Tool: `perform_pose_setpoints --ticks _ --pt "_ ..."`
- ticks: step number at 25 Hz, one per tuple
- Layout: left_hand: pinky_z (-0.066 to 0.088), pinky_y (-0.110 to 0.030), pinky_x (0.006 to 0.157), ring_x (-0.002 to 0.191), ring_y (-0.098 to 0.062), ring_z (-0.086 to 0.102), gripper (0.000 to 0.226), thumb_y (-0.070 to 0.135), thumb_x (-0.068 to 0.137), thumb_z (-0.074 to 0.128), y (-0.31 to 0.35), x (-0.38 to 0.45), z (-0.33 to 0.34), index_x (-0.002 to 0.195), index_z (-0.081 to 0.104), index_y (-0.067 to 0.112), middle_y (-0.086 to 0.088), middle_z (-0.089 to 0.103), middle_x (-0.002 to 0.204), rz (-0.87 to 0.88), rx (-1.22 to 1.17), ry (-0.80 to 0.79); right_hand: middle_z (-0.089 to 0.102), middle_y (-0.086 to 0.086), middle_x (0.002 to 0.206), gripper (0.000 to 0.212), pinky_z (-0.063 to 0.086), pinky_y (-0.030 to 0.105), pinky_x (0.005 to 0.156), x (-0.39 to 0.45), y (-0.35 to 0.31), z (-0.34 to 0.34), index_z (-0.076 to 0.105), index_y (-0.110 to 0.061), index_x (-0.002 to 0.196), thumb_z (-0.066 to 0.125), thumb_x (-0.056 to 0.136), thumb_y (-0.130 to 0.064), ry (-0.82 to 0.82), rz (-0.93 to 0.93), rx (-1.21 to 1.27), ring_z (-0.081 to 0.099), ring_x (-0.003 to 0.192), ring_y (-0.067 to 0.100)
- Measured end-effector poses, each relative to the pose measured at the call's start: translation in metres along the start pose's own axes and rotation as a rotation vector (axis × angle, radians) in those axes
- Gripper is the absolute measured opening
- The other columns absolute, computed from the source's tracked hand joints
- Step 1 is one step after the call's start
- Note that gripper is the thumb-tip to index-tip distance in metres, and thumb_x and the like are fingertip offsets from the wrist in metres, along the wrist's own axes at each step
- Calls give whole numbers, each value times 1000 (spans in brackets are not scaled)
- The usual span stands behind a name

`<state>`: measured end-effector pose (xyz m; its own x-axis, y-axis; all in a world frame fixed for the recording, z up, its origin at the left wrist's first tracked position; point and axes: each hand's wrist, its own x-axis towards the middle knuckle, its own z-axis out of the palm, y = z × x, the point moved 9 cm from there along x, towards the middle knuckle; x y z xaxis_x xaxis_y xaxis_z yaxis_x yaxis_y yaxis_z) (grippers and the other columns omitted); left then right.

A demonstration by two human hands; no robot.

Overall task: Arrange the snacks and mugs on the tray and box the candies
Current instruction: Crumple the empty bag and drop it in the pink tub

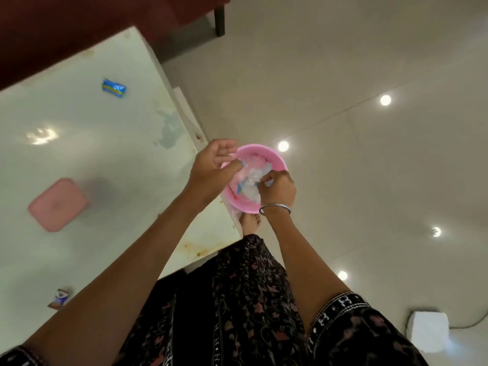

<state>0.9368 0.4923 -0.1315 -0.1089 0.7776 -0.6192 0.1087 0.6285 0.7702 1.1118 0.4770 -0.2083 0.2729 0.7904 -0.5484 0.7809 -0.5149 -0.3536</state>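
While both hands are working over the pink bowl (277, 159), the right hand (277, 190) is pinching a clear plastic bag (254, 173) between curled fingertips, and the left hand (214, 165) is pinching the bag's other edge with thumb and forefinger while its remaining fingers are fanning out loosely. A blue strip (240, 186) is showing along the bag's mouth; what the bag is holding is too blurred to tell. The bowl is sitting at the very edge of the table (105, 154), part of it overhanging the floor (369, 62).

Judging from the task, the person is probably opening or emptying the bag into the bowl. Doing it well likely means pulling the two edges apart gently, keeping the bag's mouth low over the bowl's middle so nothing spills, and sliding the bowl further onto the table, since it could tip off the edge.

Farther out on the glossy pale green table, a pink lid (58, 204) is lying flat, well apart from the bowl. A blue wrapped candy (114, 88) is lying near the far side, and another small wrapper (60, 298) is lying near the person's left forearm. No tray or mug is in view. A silver bangle (274, 208) is circling the right wrist. Ceiling lights are reflecting off the shiny beige floor tiles, a dark red sofa (66, 27) is standing beyond the table, and a white box (429, 330) with a cable is sitting on the floor at the right.
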Motion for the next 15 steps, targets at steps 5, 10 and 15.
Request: perform_pose_setpoints --ticks 5,10,15 --pt "52 -30 84 95 -10 62 27 10 78 59 -26 34 -1 103 60 19 3 65 103 -37 -25 114 45 17 128 27 45 31 83 46 16 70 60 1 110 50 87 -7 -60 -72 -102 59 91 30" --pt "52 -40 90 97 -14 64 26 2 82 55 -49 43 5 97 63 21 4 68 98 -54 -75 139 14 12 152 74 18 52 113 75 49 157 32 -8 137 60 78 -42 -546 -154 -462 12 141 37" --pt "50 -38 87 93 -16 64 26 -4 83 53 -54 38 4 99 62 14 0 67 96 -60 -119 154 52 10 126 49 36 41 101 82 70 174 53 -20 119 50 82 -51 -904 113 -289 48 116 30"
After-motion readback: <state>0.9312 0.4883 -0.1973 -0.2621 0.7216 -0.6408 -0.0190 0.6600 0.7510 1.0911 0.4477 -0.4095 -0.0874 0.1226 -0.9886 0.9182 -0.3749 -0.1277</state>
